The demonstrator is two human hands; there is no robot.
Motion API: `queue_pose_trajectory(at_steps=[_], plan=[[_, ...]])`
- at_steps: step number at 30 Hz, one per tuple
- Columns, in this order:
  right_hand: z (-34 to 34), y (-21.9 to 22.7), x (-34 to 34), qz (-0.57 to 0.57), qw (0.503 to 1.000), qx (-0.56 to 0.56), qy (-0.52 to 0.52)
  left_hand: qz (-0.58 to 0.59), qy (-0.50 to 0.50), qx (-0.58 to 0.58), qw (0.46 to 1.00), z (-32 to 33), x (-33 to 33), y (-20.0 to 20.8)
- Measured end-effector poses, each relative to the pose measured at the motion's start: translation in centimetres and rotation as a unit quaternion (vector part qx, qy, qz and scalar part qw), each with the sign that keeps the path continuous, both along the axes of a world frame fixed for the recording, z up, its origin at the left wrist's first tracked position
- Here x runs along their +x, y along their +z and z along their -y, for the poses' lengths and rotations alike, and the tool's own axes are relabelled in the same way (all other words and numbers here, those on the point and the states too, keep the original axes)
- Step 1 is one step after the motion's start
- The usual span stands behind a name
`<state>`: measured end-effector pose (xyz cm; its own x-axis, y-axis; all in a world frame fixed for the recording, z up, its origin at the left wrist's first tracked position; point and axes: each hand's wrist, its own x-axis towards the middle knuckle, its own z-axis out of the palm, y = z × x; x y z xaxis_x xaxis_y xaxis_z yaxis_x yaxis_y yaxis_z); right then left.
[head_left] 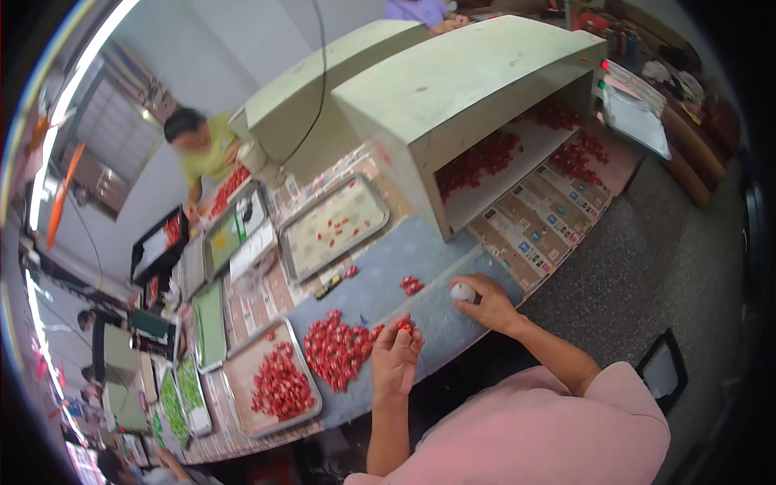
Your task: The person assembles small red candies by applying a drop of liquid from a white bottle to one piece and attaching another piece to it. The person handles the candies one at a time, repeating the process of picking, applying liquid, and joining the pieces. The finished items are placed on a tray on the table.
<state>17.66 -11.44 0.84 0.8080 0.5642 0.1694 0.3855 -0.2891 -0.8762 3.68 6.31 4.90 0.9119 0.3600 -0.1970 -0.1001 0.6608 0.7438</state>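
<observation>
My left hand [394,362] is closed, its fingertips pinching a small red piece [405,326] above the blue mat [380,287]. To the right, my right hand [491,304] curls round a small white rounded object [462,293], whose kind I cannot make out. A heap of small red pieces with pale spots [336,352] lies on the mat just left of my left hand. Between and beyond my hands sits a little red cluster [411,285]. More red pieces fill part of a metal-rimmed tray [234,380] at the left.
A pale box-shaped housing [461,65] with red pieces inside stands at the far right. Beyond the mat are a tray with a few red bits [303,263] and a yellow-black tool [328,287]. Green pieces [174,408] lie far left. A person in yellow [212,149] works across the table.
</observation>
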Motion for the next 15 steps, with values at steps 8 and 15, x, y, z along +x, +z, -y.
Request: queue_pose_trajectory(at_steps=[8, 15], plan=[[0.9, 5.7, -3.2, 0.024, 0.996, 0.072, 0.056, 0.014, 0.018, -0.085, 0.996, 1.2, -3.6, 0.3], [3.1, 9.5, -5.3, -0.076, 0.986, 0.146, 0.012, -0.012, 0.008, -0.072, 0.997, 2.5, -3.0, 1.0]])
